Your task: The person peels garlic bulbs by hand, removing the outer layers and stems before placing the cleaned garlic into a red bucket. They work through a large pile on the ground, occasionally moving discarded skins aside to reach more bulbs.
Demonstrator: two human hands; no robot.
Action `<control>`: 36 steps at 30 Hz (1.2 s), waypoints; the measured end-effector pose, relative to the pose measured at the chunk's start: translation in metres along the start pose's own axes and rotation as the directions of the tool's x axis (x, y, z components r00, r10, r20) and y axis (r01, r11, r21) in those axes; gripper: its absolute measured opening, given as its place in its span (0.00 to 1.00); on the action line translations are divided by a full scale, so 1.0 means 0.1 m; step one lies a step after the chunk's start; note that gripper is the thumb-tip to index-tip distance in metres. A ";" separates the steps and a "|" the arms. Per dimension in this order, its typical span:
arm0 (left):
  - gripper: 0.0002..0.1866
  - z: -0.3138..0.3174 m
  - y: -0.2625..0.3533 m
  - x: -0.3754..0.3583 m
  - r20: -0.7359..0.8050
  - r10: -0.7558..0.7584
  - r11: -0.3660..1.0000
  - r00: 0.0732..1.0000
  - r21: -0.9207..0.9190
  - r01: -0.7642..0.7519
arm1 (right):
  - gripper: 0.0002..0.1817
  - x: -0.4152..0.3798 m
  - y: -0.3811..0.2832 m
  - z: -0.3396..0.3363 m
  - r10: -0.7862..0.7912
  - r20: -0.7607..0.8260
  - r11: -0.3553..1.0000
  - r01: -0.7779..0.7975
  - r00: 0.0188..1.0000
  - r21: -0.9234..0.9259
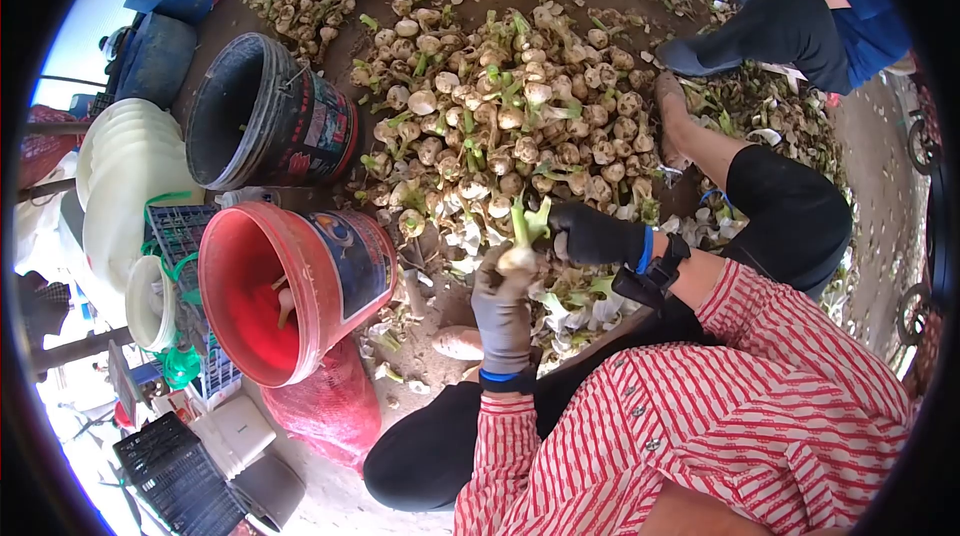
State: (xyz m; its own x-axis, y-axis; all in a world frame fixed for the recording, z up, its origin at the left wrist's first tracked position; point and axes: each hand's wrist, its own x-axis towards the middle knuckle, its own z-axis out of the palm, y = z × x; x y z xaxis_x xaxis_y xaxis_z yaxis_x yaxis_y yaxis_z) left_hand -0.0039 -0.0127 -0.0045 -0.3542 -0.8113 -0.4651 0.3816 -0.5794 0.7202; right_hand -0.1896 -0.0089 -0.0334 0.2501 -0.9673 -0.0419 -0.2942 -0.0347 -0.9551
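Note:
My left hand (502,316), in a grey glove, is closed around a pale garlic bulb (517,260) with its green stalk (520,223) pointing up and away from me. Right beside it, my right hand (597,236) wears a dark glove and has its fingers curled in at a green leaf (540,220) that splits off from the stalk. Just past both hands lies a big heap of garlic bulbs (520,116), many with short green stems. Peeled skins and leaf scraps (580,311) are scattered below my right hand.
A tilted red bucket (215,286) at my left has a bulb inside. Beyond it stands a black bucket (200,126). A red mesh sack (325,401) and black crate (180,476) are nearer. Another person's leg (770,31) reaches in at upper right.

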 end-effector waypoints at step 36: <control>0.13 -0.37 -0.01 0.03 0.073 0.232 0.946 0.970 0.213 -0.243 | 0.15 -0.36 -0.45 0.09 0.020 0.315 0.910 -0.148 0.949 0.388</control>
State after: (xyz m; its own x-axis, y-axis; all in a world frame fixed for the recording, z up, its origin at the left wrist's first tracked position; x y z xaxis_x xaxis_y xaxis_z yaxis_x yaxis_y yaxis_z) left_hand 0.0260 -0.0172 -0.0253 -0.3174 -0.9157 -0.2463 0.2650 -0.3350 0.9042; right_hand -0.1771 0.0297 0.0080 0.5217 -0.8396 -0.1515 0.0535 0.2094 -0.9764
